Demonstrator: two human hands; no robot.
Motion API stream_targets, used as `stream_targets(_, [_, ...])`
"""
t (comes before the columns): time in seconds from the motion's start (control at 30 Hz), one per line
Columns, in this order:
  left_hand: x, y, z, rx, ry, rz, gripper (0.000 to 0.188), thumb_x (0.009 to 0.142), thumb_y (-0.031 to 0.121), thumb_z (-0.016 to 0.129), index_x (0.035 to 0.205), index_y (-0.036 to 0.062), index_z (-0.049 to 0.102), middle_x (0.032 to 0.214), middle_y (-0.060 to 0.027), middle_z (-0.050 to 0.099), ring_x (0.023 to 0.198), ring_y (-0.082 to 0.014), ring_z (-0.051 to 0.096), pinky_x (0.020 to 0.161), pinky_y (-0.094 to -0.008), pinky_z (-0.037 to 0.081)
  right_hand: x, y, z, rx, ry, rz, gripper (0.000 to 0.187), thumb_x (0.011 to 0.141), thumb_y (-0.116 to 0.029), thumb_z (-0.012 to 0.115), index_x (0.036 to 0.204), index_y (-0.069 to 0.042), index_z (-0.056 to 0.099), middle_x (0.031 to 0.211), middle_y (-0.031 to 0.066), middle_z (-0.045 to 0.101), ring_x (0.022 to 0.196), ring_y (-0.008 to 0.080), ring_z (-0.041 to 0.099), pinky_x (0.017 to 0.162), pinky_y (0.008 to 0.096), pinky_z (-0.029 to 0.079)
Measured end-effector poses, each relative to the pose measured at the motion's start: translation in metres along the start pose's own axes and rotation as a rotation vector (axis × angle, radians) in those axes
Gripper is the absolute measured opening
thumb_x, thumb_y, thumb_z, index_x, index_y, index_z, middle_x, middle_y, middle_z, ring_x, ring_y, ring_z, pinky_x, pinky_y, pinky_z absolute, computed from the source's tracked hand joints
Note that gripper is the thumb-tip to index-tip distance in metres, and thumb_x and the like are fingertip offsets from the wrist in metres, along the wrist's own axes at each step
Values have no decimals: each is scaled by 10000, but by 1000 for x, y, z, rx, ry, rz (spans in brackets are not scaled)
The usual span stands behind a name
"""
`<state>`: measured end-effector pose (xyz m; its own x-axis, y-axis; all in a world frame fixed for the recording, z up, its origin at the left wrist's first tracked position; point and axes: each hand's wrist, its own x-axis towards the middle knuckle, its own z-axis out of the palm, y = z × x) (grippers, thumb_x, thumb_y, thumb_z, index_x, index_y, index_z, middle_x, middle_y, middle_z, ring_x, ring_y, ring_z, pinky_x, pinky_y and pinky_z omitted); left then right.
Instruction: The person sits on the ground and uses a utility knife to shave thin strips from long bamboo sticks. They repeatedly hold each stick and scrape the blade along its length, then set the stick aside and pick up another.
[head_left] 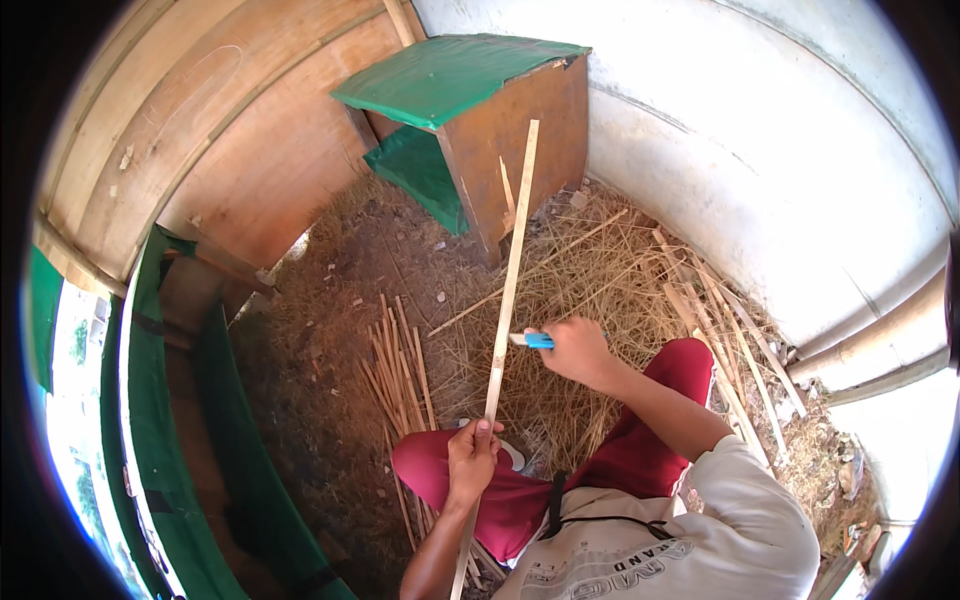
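A long, pale bamboo strip slants upward in front of me, its far end beside the brown cabinet. My left hand is closed around its lower part, above my left knee, and the strip runs on down past my forearm. In my right hand is a blue utility knife, gripped in a fist. Its blade points left and lies at the strip's edge, about midway along; whether it touches cannot be made out. Thin shavings lie thickly on the ground beyond my right hand.
A bundle of narrow bamboo sticks lies left of my knee. Longer split pieces lie to the right. Ahead stands a brown wooden cabinet with a green sheet top. Green-covered shelving lines the left, and a pale wall curves along the right.
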<state>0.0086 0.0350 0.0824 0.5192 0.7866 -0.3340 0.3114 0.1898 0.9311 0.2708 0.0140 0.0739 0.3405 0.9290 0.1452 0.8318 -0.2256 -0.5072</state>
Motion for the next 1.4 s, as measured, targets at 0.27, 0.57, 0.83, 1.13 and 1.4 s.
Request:
stream_targets(0.27, [-9, 5, 4, -61, -43, -107, 336, 1084, 275, 438, 894, 29, 566, 601, 27, 450, 442, -33, 382, 393, -213, 301, -4, -11, 27, -194, 132, -30, 188, 858, -170, 646, 987, -108, 767, 580, 122, 645, 494, 277, 649, 462, 404, 510])
stream_targets(0.57, [-26, 14, -5, -318, -196, -366, 310, 1092, 286, 407, 895, 70, 509, 601, 44, 377, 424, -35, 282, 371, -227, 215, 14, 15, 46, -295, 194, 26, 204, 892, -126, 577, 877, -79, 776, 541, 147, 625, 452, 280, 630, 403, 396, 470])
stream_targets(0.83, [-45, 15, -11, -277, -194, -352, 306, 1093, 269, 402, 897, 64, 518, 598, 40, 389, 434, -37, 310, 377, -224, 232, 35, 30, 41, -340, 263, 9, 233, 873, -108, 586, 674, -43, 687, 538, 150, 615, 458, 284, 629, 414, 413, 486])
stream_targets(1.13, [-103, -4, -33, -177, -264, -317, 294, 1080, 240, 453, 898, 30, 549, 604, 36, 406, 477, -34, 341, 415, -226, 256, 73, 101, -17, -354, 80, 361, 146, 860, -78, 579, 828, 14, 689, 832, 211, 680, 760, 338, 705, 636, 455, 574])
stream_targets(1.4, [-128, -32, -51, -142, -221, -346, 319, 1079, 264, 461, 898, 23, 563, 624, 35, 429, 483, -38, 359, 432, -229, 286, 74, 110, -57, -245, 125, 428, 160, 849, -121, 633, 813, 17, 704, 777, 189, 682, 691, 341, 694, 642, 447, 574])
